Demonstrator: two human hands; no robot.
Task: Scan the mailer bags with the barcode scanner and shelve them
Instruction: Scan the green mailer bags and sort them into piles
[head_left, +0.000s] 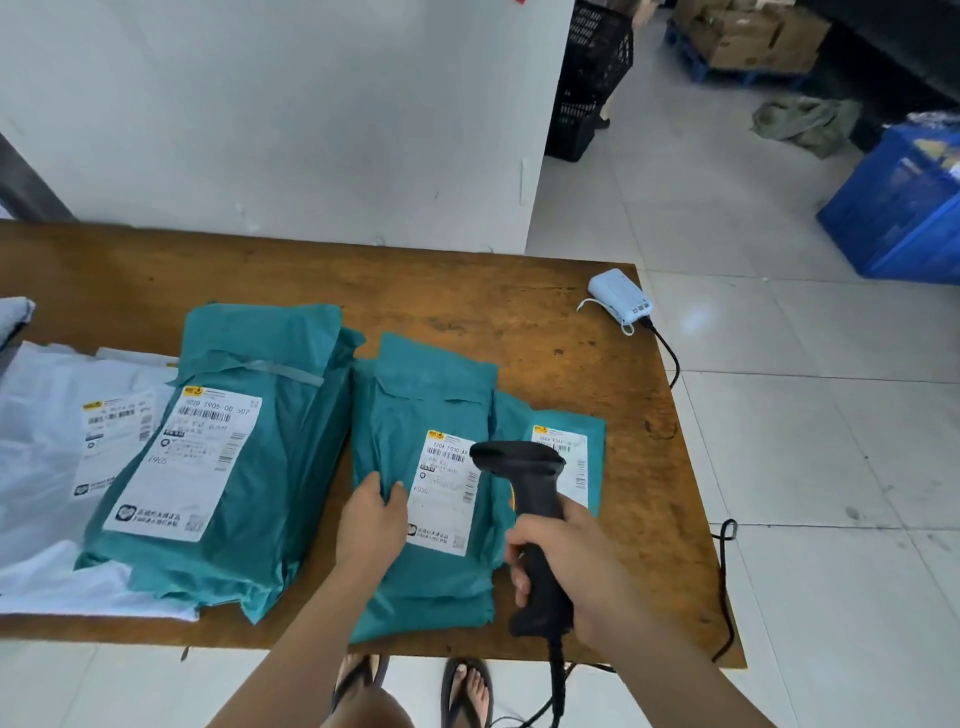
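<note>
Several teal mailer bags with white labels lie on a brown wooden table (467, 291). A thick stack of teal bags (270, 415) sits left of centre. The middle teal bag (426, 415) lies on top of a smaller pile, and my left hand (371, 525) presses flat on its left part, beside its label (447, 493). My right hand (566, 561) grips the handle of a black barcode scanner (524, 483), whose head hovers over that label. Another teal bag (571, 457) peeks out to the right, partly hidden by the scanner.
White mailer bags (47, 447) lie at the table's left. A small white device (621, 299) with a black cable sits at the far right corner. The scanner cord hangs off the front edge. Blue crates (898, 208) and a black crate (592, 78) stand on the tiled floor.
</note>
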